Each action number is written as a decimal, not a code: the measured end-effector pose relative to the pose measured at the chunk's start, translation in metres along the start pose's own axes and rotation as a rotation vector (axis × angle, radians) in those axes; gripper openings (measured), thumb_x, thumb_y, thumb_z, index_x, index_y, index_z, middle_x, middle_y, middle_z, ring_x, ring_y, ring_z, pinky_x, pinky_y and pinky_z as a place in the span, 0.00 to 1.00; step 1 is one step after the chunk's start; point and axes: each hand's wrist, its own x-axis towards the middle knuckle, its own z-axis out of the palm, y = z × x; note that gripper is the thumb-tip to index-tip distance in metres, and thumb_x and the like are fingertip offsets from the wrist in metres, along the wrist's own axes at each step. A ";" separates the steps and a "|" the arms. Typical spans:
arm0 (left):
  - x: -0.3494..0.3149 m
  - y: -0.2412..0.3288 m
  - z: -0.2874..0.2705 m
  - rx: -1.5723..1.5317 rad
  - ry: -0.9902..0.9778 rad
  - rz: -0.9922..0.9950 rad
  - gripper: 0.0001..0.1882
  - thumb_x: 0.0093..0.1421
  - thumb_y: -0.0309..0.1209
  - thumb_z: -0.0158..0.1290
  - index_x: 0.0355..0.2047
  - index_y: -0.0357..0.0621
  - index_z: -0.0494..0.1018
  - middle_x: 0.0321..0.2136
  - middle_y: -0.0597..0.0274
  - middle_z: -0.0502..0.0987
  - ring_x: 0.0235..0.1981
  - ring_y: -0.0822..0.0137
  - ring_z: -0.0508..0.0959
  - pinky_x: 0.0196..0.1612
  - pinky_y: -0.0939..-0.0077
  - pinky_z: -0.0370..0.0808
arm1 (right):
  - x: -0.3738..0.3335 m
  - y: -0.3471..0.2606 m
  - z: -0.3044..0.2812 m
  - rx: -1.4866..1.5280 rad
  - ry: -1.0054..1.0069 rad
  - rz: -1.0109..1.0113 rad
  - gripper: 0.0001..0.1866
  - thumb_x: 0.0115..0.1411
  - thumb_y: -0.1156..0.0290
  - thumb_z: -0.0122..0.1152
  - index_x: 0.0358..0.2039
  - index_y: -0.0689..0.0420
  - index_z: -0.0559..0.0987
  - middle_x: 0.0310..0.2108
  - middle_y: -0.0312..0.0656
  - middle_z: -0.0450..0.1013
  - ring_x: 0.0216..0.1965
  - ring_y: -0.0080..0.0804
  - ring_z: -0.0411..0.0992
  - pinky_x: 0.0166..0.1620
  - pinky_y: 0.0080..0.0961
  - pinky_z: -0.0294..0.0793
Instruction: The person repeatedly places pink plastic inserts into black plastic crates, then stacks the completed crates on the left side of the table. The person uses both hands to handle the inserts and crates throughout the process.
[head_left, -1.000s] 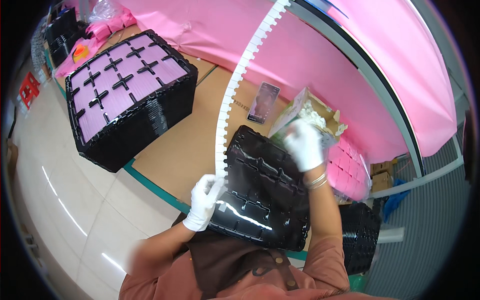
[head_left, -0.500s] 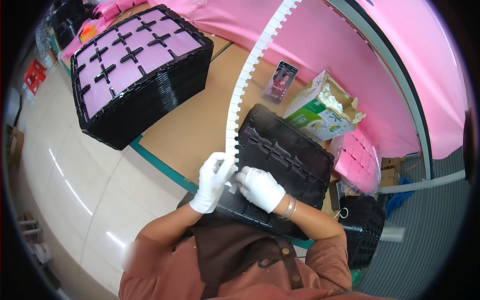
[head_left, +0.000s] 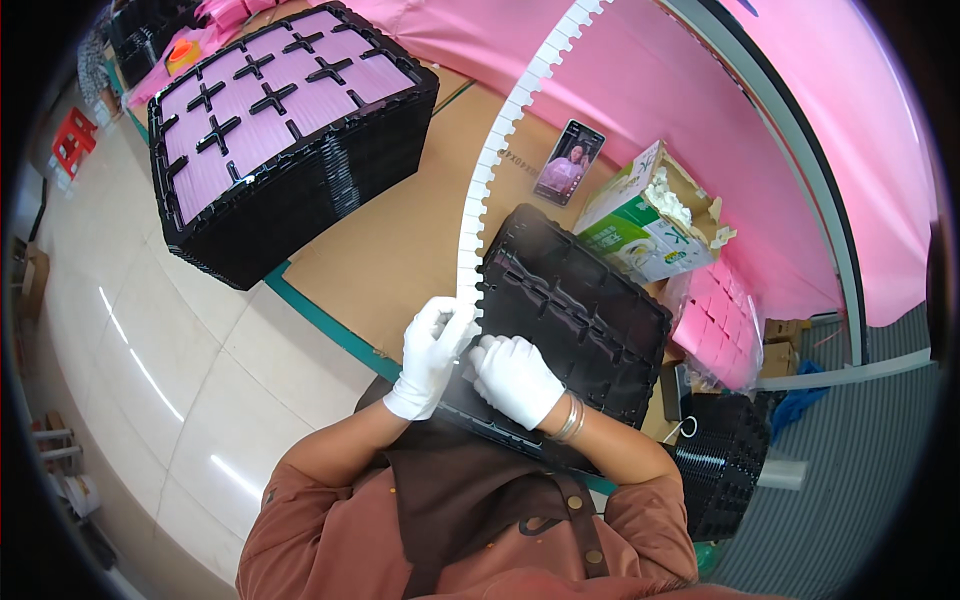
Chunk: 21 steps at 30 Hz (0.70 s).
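A long white strip (head_left: 471,235) with a notched right edge curves down from the top of the view. Its lower end is pinched in the gloved fingers of my left hand (head_left: 428,358). Close beside it, above a black plastic tray (head_left: 560,290), my right hand (head_left: 515,380), also in a white glove, is closed with bent fingers. What those fingers hold, if anything, is hidden behind the glove. The tray has moulded compartments and lies in front of me on the table.
A tall stack of black trays with a lilac top layer (head_left: 255,92) stands at the left on the cardboard-covered table (head_left: 350,262). Behind the tray are a phone (head_left: 568,165) and an open carton (head_left: 640,235) of white pieces. Bagged pink pieces (head_left: 715,325) and more black trays (head_left: 715,480) are at the right.
A small white scrap between my hands no longer shows. My right hand has shifted slightly left, and my fingers have curled in closer. The whole view has shifted a little.
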 end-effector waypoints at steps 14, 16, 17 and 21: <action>-0.001 -0.001 0.006 0.073 -0.014 0.080 0.05 0.67 0.30 0.53 0.37 0.42 0.74 0.27 0.70 0.73 0.26 0.81 0.68 0.31 0.86 0.64 | -0.069 0.254 -0.099 -0.107 0.666 0.724 0.07 0.57 0.75 0.56 0.35 0.58 0.79 0.34 0.47 0.75 0.37 0.50 0.75 0.41 0.41 0.75; 0.000 -0.002 0.006 0.032 0.000 0.074 0.05 0.67 0.30 0.53 0.37 0.42 0.73 0.28 0.70 0.73 0.27 0.81 0.68 0.30 0.85 0.64 | -0.102 0.283 -0.093 -0.140 0.629 0.799 0.09 0.56 0.74 0.57 0.37 0.58 0.80 0.36 0.47 0.76 0.39 0.50 0.76 0.44 0.40 0.76; -0.001 -0.002 0.004 0.024 0.007 0.074 0.05 0.67 0.30 0.53 0.37 0.42 0.73 0.29 0.70 0.73 0.27 0.81 0.69 0.31 0.85 0.65 | -0.113 0.287 -0.094 -0.144 0.673 0.829 0.09 0.56 0.75 0.57 0.38 0.58 0.81 0.37 0.47 0.76 0.40 0.50 0.76 0.45 0.40 0.76; -0.001 -0.004 0.009 0.081 0.069 0.145 0.08 0.68 0.33 0.52 0.37 0.41 0.74 0.21 0.73 0.70 0.19 0.84 0.62 0.22 0.86 0.56 | -0.191 0.320 -0.051 0.080 0.517 1.097 0.11 0.54 0.75 0.58 0.38 0.58 0.81 0.39 0.49 0.77 0.40 0.49 0.77 0.46 0.38 0.76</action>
